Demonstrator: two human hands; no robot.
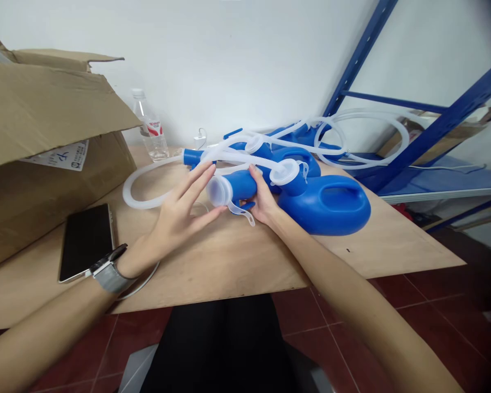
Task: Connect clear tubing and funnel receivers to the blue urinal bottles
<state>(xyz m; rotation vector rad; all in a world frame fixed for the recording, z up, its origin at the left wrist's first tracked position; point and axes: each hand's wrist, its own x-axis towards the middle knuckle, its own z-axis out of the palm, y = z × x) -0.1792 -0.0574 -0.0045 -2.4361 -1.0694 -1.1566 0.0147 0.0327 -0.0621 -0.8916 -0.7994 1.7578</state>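
My right hand [263, 196] is wrapped round a short blue tube-shaped piece [243, 184] with a translucent white cap [220, 191] on its left end. A pale perforated strap [243, 213] hangs from that cap. My left hand [188, 204], its fingers spread, is beside the cap, thumb close to its lower edge; whether it touches is unclear. Right of my hands lies a blue plastic jug [325, 204] with a moulded handle, its white lid [284, 172] joined to a ribbed translucent hose [249, 158]. More blue jugs [298, 158] lie behind it, partly hidden by hoses.
A large open cardboard box [53, 120] fills the left. A tablet [88, 240] lies before it, and a water bottle [152, 131] stands by the wall. A translucent hose [143, 204] loops across the wooden table [229, 267]. Blue metal shelving [417, 142] borders the right side.
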